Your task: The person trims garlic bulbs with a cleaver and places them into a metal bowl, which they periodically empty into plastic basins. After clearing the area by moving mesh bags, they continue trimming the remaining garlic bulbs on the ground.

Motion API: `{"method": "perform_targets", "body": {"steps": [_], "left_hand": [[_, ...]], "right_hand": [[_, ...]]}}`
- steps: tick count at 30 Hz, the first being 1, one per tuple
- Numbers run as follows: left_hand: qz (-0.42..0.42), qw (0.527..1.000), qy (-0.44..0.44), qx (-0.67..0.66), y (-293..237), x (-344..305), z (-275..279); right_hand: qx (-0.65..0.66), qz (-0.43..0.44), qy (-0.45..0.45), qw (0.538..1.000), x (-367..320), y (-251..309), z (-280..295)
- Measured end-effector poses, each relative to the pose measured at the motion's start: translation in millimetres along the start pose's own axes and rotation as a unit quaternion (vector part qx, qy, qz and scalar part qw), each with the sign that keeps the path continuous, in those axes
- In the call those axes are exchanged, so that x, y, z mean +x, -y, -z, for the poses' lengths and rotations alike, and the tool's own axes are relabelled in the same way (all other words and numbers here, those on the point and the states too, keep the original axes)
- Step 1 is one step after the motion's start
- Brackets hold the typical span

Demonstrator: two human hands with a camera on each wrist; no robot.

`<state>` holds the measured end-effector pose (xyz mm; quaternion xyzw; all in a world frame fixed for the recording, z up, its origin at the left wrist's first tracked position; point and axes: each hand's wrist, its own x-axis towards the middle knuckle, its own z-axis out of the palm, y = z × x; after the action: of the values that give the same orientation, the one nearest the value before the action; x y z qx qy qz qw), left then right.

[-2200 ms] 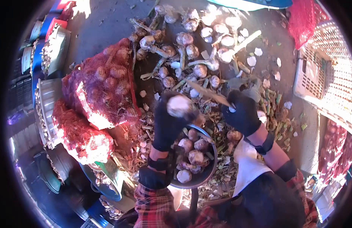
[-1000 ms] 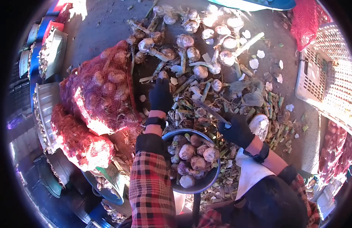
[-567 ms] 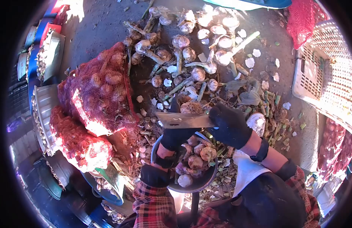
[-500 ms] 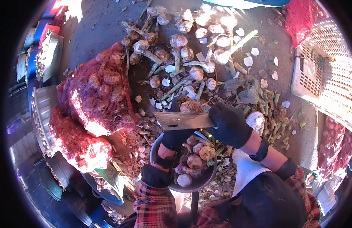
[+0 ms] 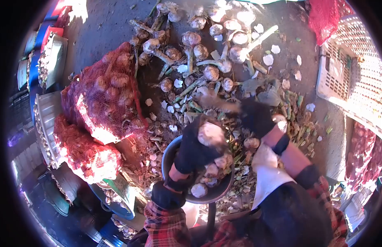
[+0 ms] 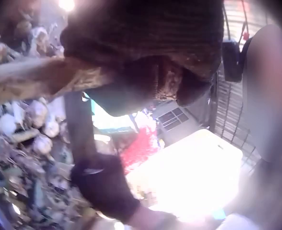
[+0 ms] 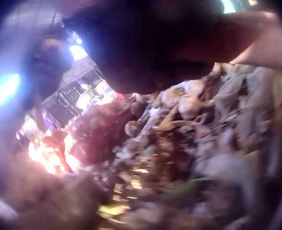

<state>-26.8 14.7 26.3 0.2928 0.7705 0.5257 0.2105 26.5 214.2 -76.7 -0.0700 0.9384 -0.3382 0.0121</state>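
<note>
Over the bucket (image 5: 165,158) my left hand (image 5: 193,152), in a black glove, holds a garlic bulb (image 5: 210,133), its pale end turned up. A thick stalk (image 6: 30,79) juts from this hand in the left wrist view. My gloved right hand (image 5: 259,119) grips a knife (image 5: 224,105), blurred in the head view; the blade points left, beyond the bulb. In the left wrist view, the knife stands upright out of the right fist, just past the stalk. Several garlic bulbs (image 5: 199,190) lie in the bucket, partly hidden by the left arm. The right wrist view is heavily blurred.
Garlic with stalks (image 5: 191,39) is spread over the floor ahead, among cut stalks (image 5: 296,111) and peelings. Red mesh sacks (image 5: 104,94) of bulbs stand on the left. A white plastic crate (image 5: 335,78) sits at the right, and tubs line the far left.
The left hand reached to the floor, then came back with a garlic bulb behind the knife blade. Now it has turned the bulb over the bucket, and the knife has moved up and right.
</note>
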Motion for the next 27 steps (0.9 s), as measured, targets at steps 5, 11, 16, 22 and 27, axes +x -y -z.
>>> {"method": "perform_targets", "body": {"steps": [5, 11, 16, 22, 27], "left_hand": [[0.166, 0.964, -0.171, -0.122, 22, -8, 8], [0.161, 0.88, -0.373, -0.245, 29, -6, 2], [0.155, 0.688, -0.362, -0.61, 22, -3, -38], [0.171, 0.662, -0.3, -0.665, 10, -27, -40], [0.146, 0.962, 0.154, -0.172, 20, -72, 36]], "right_hand": [[0.034, -0.079, -0.098, 0.992, 22, 13, 29], [0.208, -0.159, -0.1, 0.96, 14, 51, 21], [0.273, -0.138, -0.107, 0.946, 16, 63, 21], [0.162, -0.151, -0.068, 0.973, -7, 32, -4], [0.146, -0.126, -0.079, 0.978, -12, 4, -1]]}}
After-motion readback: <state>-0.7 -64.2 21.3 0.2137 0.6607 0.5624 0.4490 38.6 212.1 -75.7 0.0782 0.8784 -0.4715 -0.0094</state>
